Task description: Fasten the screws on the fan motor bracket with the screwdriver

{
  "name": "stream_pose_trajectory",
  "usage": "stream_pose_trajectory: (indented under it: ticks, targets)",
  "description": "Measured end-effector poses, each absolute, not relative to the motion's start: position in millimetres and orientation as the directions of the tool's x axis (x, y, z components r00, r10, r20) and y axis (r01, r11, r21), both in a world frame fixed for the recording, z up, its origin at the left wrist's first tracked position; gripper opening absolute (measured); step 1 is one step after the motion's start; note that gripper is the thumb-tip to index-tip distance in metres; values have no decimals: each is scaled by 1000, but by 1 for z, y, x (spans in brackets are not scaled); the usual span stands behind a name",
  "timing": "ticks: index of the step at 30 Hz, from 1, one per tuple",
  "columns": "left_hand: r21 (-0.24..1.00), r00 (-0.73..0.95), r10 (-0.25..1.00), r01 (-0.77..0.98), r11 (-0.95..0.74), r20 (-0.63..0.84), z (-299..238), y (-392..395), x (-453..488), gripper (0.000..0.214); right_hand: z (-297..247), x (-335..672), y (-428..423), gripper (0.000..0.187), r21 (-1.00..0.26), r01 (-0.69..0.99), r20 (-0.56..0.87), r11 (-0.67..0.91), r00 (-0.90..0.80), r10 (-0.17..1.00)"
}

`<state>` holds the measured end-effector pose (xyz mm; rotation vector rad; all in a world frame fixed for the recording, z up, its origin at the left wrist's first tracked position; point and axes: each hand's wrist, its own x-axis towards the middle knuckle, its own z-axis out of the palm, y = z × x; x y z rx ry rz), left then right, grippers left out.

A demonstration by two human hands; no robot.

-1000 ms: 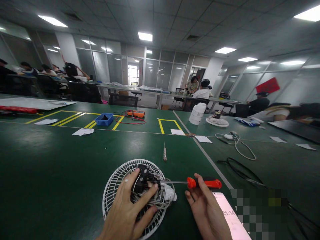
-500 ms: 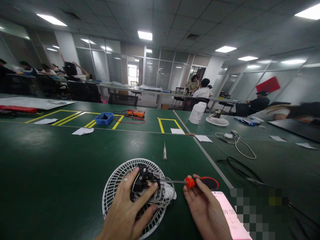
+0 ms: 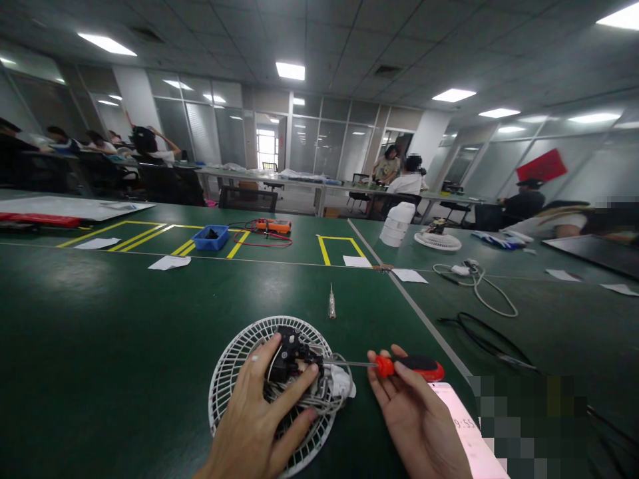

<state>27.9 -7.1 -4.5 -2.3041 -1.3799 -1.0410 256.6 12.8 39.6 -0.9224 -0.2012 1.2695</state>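
A round white fan grille (image 3: 225, 372) lies on the green table with a black fan motor (image 3: 289, 340) on top of it. Coiled wires and a white plastic part (image 3: 341, 382) sit beside the motor. My left hand (image 3: 259, 409) steadies the motor, its fingers spread across and around it. In my right hand (image 3: 417, 412) is a screwdriver (image 3: 419, 364) with a red and black handle, held level between thumb and fingers. Its shaft points left into the motor's side, where the tip is hidden. Beyond the grille lies a small clear-handled screwdriver (image 3: 332, 305).
A phone (image 3: 462, 416) lies beside my right wrist. Farther off are a blue bin (image 3: 210, 238), an orange multimeter (image 3: 273, 226) with leads, white stacked containers (image 3: 397, 225) and another fan grille (image 3: 438, 241). Cables (image 3: 492, 342) lie at right. People sit at tables behind.
The view has shifted slightly, moving everything a little right. The screwdriver handle has turned in my right hand, showing more red underneath. My left hand stays on the motor.
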Motion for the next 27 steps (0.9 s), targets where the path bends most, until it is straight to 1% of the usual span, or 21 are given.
stream_pose_trajectory:
  ticks: [3,6,8,12,15,18,22,27]
  targets:
    - [143,287,663,845,-515,692,-4,-8,28,57,37,255,14,50,-720,-694,-351,-1,363,863]
    - [154,279,670,846,-510,688,-4,-9,29,57,36,256,15,53,-756,-655,-334,-15,366,869]
    - [157,277,677,848,-506,682,-4,-9,30,57,37,257,15,55,-743,-669,-337,-21,346,876]
    - [182,251,703,858,-479,666,-5,-10,30,57,40,259,15,60,-672,-740,-364,-23,303,881]
    - [146,281,675,852,-503,683,-5,-8,29,59,39,258,16,53,-670,-742,-350,3,319,881]
    - [115,302,656,851,-512,692,-5,-7,28,60,36,255,16,46,-696,-718,-370,-3,355,858]
    - [120,293,664,857,-502,688,-5,-7,28,59,37,254,15,56,-722,-692,-348,15,382,856]
    - [124,285,674,863,-490,682,-4,-8,28,59,43,258,14,66,-696,-717,-329,30,356,875]
